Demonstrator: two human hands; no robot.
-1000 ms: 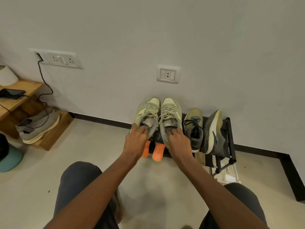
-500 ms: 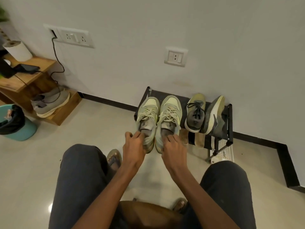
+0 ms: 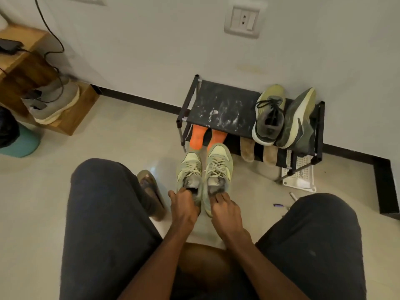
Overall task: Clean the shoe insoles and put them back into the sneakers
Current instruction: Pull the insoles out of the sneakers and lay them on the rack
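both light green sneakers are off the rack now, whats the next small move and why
Probably set the light green sneakers on the floor and reach in for an insole. The left hand and right hand grip them at the heel collars, away from the rack.

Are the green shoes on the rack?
No. The green shoes sit on the floor; the rack top's left half is bare.

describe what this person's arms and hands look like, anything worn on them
Both forearms are bare, with no sleeves in view. The left hand and right hand wear no gloves, and no rings, watch or bands show. Dark trousers cover the legs.
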